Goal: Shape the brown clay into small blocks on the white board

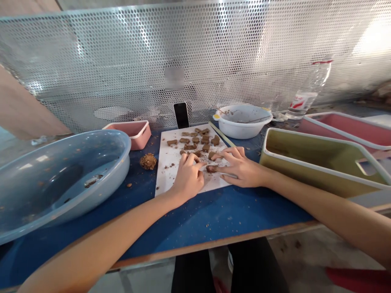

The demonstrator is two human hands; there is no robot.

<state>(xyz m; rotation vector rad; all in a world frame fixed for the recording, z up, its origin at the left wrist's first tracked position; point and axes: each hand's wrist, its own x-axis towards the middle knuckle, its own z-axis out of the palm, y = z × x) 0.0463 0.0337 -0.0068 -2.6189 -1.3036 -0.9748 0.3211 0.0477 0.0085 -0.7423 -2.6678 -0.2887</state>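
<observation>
Several small brown clay pieces (205, 139) lie on a white board (166, 171) at the middle of the blue table. Over the board's front part is my left hand (190, 176), its fingers bent together at some brown crumbs; whether anything is between them is hidden. My right hand (240, 167) is spread at the board's right side, with its fingertips touching brown bits near a small dark brown lump (211, 168). Left of the board sits a rough brown clay ball (148, 161).
A large blue basin (119, 171) fills the left. Behind are a pink box (143, 136), a phone (181, 115) and a white bowl (244, 127). At the right are a green bin (305, 162), a pink bin (351, 129) and a bottle (308, 91).
</observation>
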